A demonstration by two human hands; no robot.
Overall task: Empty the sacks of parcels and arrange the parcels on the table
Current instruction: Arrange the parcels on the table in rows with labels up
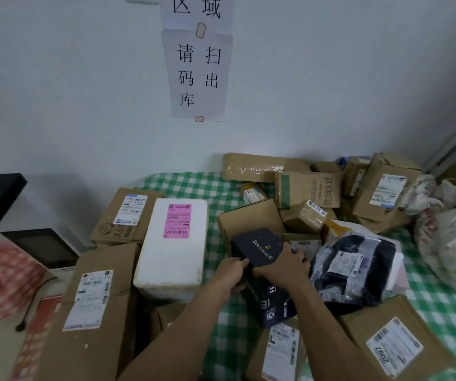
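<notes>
Now we are in the arranging step. Both hands hold the navy box (pixel 259 250) near the middle of the counter (pixel 182 184), and the box tilts away from us. Our left hand (pixel 232 270) takes its nine o'clock edge, fingers (pixel 242 262) curled over the rim. Our right hand (pixel 279 268) clasps the three o'clock side, fingers wrapped round the far corner. We cannot tell whether the box's near end rests on the parcels below it or hangs free.

Around the box, the white foam box (pixel 171 243) lies just beside at nine o'clock and an open brown carton (pixel 248 218) touches it at twelve. The black bag parcel (pixel 350 268) crowds in at three o'clock. A bulging sack (pixel 452 243) sits at the counter's three o'clock edge and looks unemptied.

As we judge it, the next move calls for a level spot. Bare checked cloth shows at eleven o'clock, by the wall, and in the narrow strip beside the foam box. We should keep both grips firm, carry the box clear of the carton and set it down flat.
</notes>
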